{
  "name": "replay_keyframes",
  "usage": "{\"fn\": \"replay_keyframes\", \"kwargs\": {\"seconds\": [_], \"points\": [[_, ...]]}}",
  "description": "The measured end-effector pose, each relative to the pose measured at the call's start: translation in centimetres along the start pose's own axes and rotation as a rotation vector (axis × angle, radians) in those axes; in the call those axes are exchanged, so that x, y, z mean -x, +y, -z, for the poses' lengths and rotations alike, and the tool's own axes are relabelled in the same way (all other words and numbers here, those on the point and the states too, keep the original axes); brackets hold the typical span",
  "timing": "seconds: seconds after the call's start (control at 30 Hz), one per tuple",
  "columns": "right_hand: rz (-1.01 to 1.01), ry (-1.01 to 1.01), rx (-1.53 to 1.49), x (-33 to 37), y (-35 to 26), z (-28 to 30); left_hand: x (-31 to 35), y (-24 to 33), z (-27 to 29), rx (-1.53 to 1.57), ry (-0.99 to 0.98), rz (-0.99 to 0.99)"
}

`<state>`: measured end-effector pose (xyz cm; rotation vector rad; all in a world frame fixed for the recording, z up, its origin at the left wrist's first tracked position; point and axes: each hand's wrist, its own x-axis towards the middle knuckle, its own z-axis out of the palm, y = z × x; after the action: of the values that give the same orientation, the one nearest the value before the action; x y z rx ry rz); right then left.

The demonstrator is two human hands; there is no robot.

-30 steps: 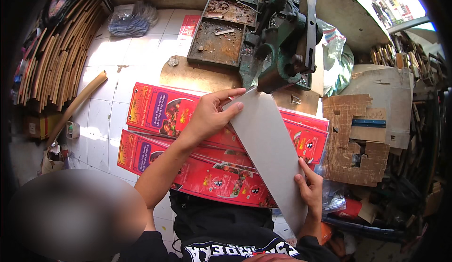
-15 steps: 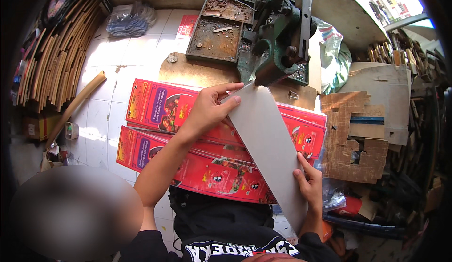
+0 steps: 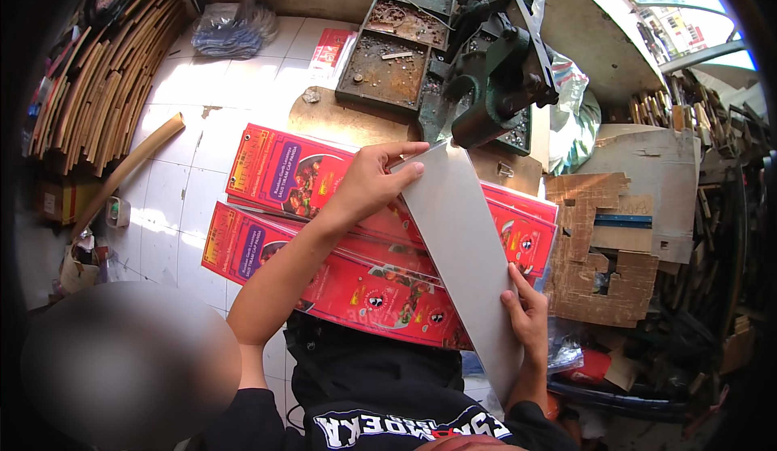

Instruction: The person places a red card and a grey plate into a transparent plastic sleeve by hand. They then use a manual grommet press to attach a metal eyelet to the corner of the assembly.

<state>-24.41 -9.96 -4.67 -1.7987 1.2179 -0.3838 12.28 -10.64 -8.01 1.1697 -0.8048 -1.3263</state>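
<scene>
A long white-grey board (image 3: pixel 465 232) lies slantwise between my hands, its plain side up. My left hand (image 3: pixel 376 180) pinches its far left corner, thumb on top, fingers toward the edge. Lower down, my right hand (image 3: pixel 526 305) grips the right edge, fingers on the face. The board's far end sits at the foot of a dark green press (image 3: pixel 486 115) with a metal lever; whether they touch I cannot tell. Beneath the board, red printed strips with food pictures (image 3: pixel 388 297) lie in two overlapping stacks, partly hidden by my left arm.
A metal tray (image 3: pixel 384 70) with small loose parts adjoins the press. Torn brown cardboard (image 3: pixel 599 248) lies at the right. Cardboard sheets (image 3: pixel 105 87) stand packed at the left, near a cardboard tube (image 3: pixel 133 168). A plastic-wrapped bundle (image 3: pixel 231 30) rests on the tiled floor.
The press lever has changed its angle, and the press head has shifted right relative to the board's corner. The whole view has moved slightly. Both hands keep their hold on the board.
</scene>
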Motion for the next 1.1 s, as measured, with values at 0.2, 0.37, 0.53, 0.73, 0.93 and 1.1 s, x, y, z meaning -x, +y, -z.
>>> {"fn": "replay_keyframes", "kwargs": {"seconds": [0.2, 0.37, 0.53, 0.73, 0.93, 1.1], "points": [[-0.077, 0.011, -0.008, 0.2, -0.1, 0.1, 0.0, 0.0, 0.1, -0.018, -0.001, 0.008], [0.028, 0.061, -0.009, 0.2, -0.2, -0.4, -0.2, -0.8, 0.1, -0.069, 0.014, -0.056], [-0.066, 0.034, -0.069, -0.1, -1.2, -0.2, 0.0, -0.1, 0.0, 0.037, -0.010, -0.002], [-0.037, 0.082, -0.195, 0.6, -1.0, -0.8, -0.1, -0.3, 0.7, -0.052, -0.022, -0.021], [-0.112, -0.285, -0.216, 2.6, 0.4, 0.5, 0.5, 0.2, 0.4, -0.052, -0.188, 0.015], [0.054, -0.732, -0.053, -0.2, -1.4, 2.7, 1.0, 0.4, 2.0, 0.067, -0.387, 0.086]]}}
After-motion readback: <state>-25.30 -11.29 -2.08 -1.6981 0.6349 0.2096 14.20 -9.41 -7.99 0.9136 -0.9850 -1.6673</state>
